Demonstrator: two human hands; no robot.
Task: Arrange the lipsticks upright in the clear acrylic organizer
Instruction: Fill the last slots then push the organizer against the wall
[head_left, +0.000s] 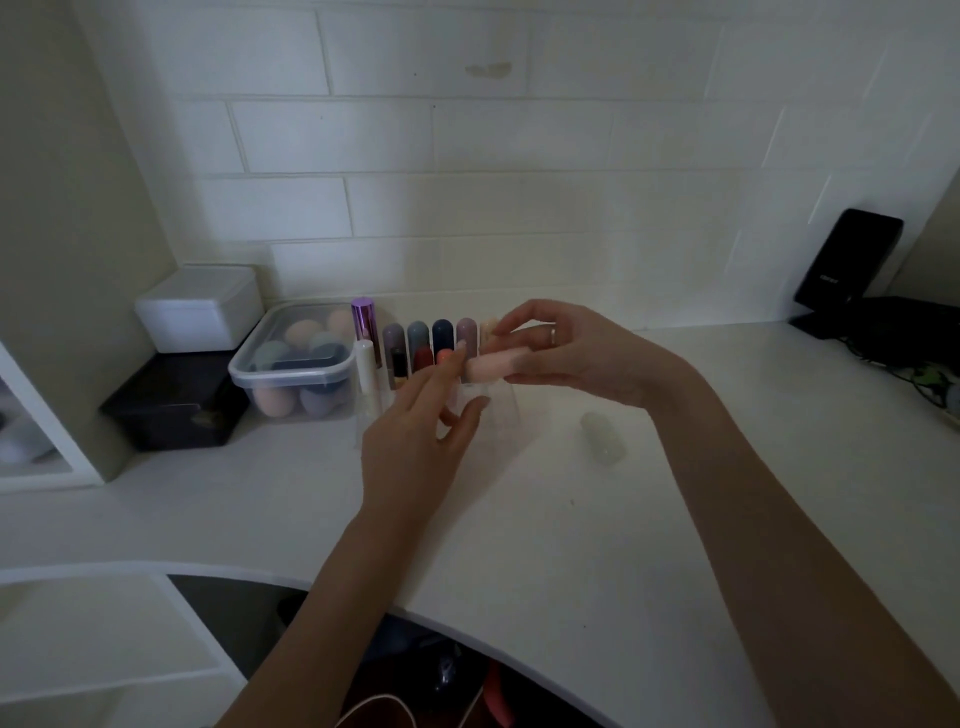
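A clear acrylic organizer (501, 410) stands on the white desk near the back wall. Several lipsticks stand upright in it: a purple metallic one (362, 318), a white one (365, 366), and grey, blue-grey, navy and mauve ones (441, 332) in the back row, with a red one (423, 358) in front. My right hand (566, 353) holds a pale pink lipstick (493, 366) sideways just above the organizer. My left hand (421, 436) is in front of the organizer, fingers spread, its fingertips touching the pink lipstick's left end. A translucent whitish tube (600, 434) lies on the desk to the right.
A clear lidded tub of makeup sponges (296, 358) sits left of the organizer, with a white box (200, 306) on a black box (176, 400) further left. A black device on a stand (847, 265) and cables occupy the back right. The desk's curved front edge (415, 613) is near me.
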